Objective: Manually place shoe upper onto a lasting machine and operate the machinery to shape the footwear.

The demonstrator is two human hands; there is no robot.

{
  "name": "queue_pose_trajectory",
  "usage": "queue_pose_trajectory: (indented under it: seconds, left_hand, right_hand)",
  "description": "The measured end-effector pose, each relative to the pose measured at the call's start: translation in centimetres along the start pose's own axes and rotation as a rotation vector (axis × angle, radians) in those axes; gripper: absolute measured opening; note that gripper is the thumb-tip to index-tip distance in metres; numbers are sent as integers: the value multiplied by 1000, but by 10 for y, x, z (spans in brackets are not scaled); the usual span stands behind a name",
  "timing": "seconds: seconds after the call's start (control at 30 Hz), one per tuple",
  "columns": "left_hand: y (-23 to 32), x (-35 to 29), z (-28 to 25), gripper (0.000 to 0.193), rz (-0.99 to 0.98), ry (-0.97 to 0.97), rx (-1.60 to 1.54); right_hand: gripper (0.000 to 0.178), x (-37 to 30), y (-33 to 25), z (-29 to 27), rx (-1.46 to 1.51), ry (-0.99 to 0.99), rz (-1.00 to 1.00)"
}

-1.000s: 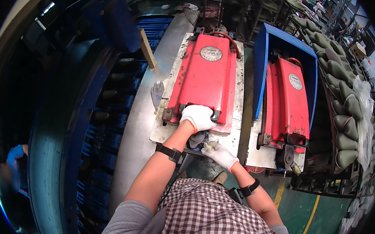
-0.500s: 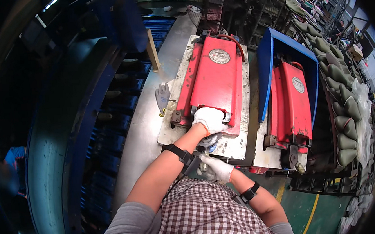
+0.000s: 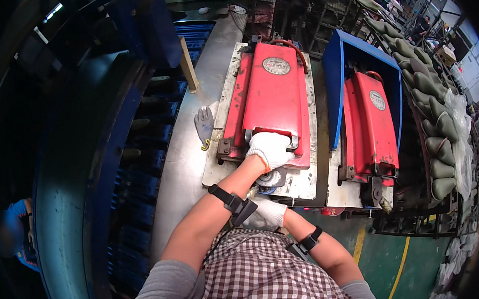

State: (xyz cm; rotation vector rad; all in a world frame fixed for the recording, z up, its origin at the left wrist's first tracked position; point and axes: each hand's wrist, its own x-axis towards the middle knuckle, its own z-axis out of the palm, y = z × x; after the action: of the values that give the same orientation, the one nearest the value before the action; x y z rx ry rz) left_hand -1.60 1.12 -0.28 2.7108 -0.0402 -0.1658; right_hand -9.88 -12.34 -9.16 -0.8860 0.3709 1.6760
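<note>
A red hinged machine cover (image 3: 274, 96) with a round pale emblem lies on a worn white base plate (image 3: 293, 187). At the cover's front end is a metal handle (image 3: 293, 141). My left hand (image 3: 269, 149), in a white knit glove, is wrapped round that handle, hiding its middle. Just below it, at the machine's front, sits a round dark metal part (image 3: 271, 177). My right hand (image 3: 265, 211), also gloved in white, is low at the front edge, close to my apron. My left forearm and its strap cover part of it, so its fingers are hidden.
A second red machine (image 3: 370, 116) under a blue hood (image 3: 398, 89) stands to the right. Several olive shoe uppers (image 3: 439, 148) fill a rack beyond it. A grey glove (image 3: 204, 125) lies on the metal ledge (image 3: 178, 193) at left. Another person (image 3: 21, 234) is at far left.
My right hand has moved left, further under my left forearm. My left hand stays on the handle. The view has shifted slightly.
</note>
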Motion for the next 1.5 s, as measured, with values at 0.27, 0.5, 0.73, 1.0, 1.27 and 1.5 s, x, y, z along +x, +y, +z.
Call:
queue_pose_trajectory:
  seconds: [0.27,0.5,0.73,1.0,1.27,1.5]
  left_hand:
    - [18,6,-84,34,150,434,47]
    - [20,9,-137,62,367,1058,161]
    - [1,6,-125,84,328,1018,131]
    - [-59,-77,-21,68,243,774,-311]
    - [-117,-127,58,97,-284,304,-1941]
    - [-137,-183,67,61,-237,830,-2440]
  right_hand:
    - [43,-68,-62,-17,-821,56,-349]
    - [70,-16,-145,-19,-1281,976,-986]
    - [92,65,-204,-25,-1558,1247,-1030]
    - [86,25,-209,-37,-980,730,-1227]
    - [54,-3,-107,12,-276,287,-770]
    - [77,30,-72,66,-1476,70,-940]
